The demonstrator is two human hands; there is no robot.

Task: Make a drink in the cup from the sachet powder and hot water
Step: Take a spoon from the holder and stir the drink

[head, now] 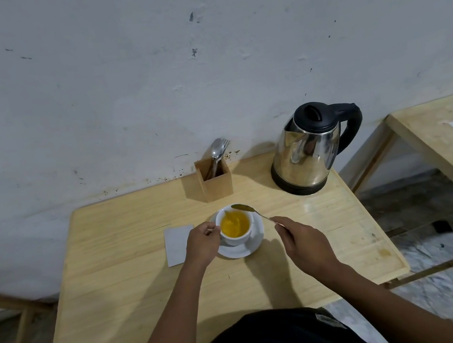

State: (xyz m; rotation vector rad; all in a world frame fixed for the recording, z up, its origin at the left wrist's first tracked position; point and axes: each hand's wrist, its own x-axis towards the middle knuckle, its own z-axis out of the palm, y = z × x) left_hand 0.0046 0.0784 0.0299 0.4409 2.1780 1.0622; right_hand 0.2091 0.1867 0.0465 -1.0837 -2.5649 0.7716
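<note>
A white cup full of swirling yellow-orange liquid stands on a white saucer in the middle of the wooden table. My left hand grips the cup at its left side. My right hand holds a metal spoon by the handle, its bowl lifted just above the cup's far right rim. A white sachet lies flat on the table left of the cup, partly under my left hand. A steel kettle with a black lid and handle stands at the back right.
A wooden holder with cutlery stands behind the cup near the wall. A second wooden table with papers sits to the right, across a gap. My dark-clothed body is at the near table edge.
</note>
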